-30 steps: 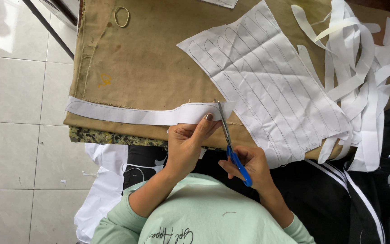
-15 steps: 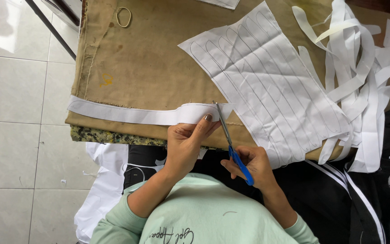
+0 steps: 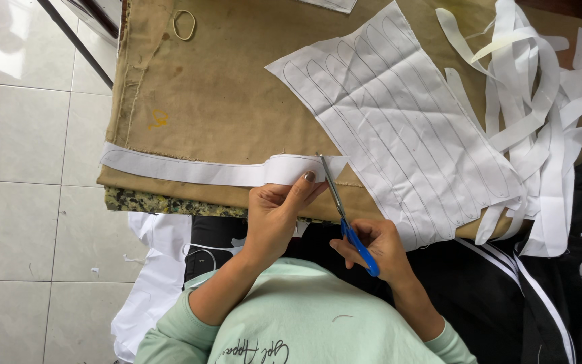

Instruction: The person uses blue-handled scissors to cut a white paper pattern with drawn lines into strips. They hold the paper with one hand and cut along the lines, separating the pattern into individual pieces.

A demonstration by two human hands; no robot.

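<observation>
My left hand pinches the right end of a long white paper strip that lies along the near edge of the brown cloth-covered table. My right hand grips blue-handled scissors whose blades point up at the strip's tip, just right of my left thumb. A large white paper sheet with several drawn elongated outlines lies to the right of the scissors.
A heap of cut white paper strips sits at the table's right side. A rubber band lies at the top of the cloth. Black fabric with white stripes hangs at lower right. White tiled floor is on the left.
The view has shifted slightly. Both hands stay at the strip's right end and the scissors remain at its tip with almost no movement.
</observation>
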